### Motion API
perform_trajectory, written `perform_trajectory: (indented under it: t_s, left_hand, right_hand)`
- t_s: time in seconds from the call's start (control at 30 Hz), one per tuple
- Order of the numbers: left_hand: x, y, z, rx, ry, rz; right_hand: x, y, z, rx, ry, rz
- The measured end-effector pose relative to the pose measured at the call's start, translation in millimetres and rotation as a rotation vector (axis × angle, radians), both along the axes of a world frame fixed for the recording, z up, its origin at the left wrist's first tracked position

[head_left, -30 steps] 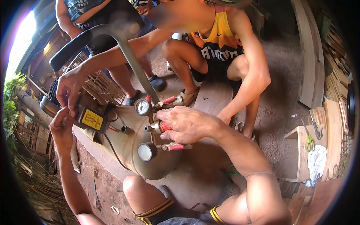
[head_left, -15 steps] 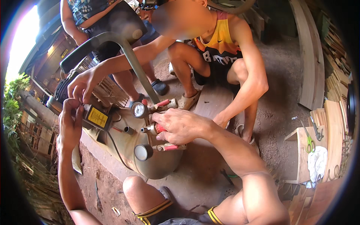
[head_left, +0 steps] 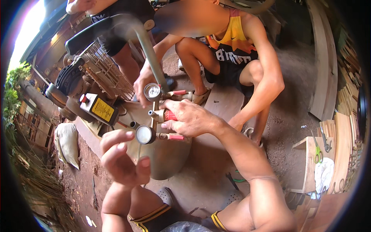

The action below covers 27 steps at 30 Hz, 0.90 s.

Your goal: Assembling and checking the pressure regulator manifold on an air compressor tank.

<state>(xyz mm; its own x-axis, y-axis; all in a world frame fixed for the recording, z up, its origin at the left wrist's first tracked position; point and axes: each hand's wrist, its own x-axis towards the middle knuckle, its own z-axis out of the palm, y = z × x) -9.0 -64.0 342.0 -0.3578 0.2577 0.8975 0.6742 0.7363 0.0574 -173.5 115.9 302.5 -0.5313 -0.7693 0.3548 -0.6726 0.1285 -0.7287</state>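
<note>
1. Red knob (head_left: 169,115), near the middle of the view, sits on a metal fitting (head_left: 157,115) between two round gauges; every clock direction here is read from it.
2. From three o'clock comes the person's right hand (head_left: 193,118), thumb and fingers wrapped around the knob. Gripping from this outer side probably steadies the fitting while leaving both dials uncovered.
3. At half past seven, the left hand (head_left: 121,166) is raised, fingers half curled and thumb spread away from them, holding nothing visible. Its fingertips appear just beside the lower gauge (head_left: 143,134); whether they touch it cannot be told.
4. At eleven o'clock is the upper gauge (head_left: 152,91). Both dials face the person, presumably for easy reading from above.
5. At half past ten, a co-worker's hand (head_left: 143,87) hangs near the upper gauge, fingers loosely bent.
6. At nine o'clock, a black box (head_left: 102,110) bearing a yellow label sits tilted; the rounded tank (head_left: 170,158) shows at six o'clock, apparently serving as the base for the fitting.
</note>
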Motion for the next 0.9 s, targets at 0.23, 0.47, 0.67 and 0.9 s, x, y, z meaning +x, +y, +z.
perform_trajectory:
  t_s: [0.23, 0.47, 0.67, 0.9]
  left_hand:
    - [1.5, -13.9, -48.0, 0.13, 0.016, -0.016]
    - [-2.6, -32.6, -60.2, 0.348, -0.116, -0.06]
    - [-1.6, -41.0, -56.0, 0.688, -0.302, -0.08]
    - [-3.6, -55.3, -46.6, 0.963, -0.592, 0.036]
  right_hand:
    - [4.9, -8.0, -2.0, -0.031, -0.017, -0.031]
    - [5.2, -12.0, -3.1, -0.074, -0.044, -0.049]
    - [-4.4, -24.5, -10.4, -0.163, -0.218, -0.019]
    - [-9.6, -41.5, -16.9, -0.371, -0.625, 0.182]
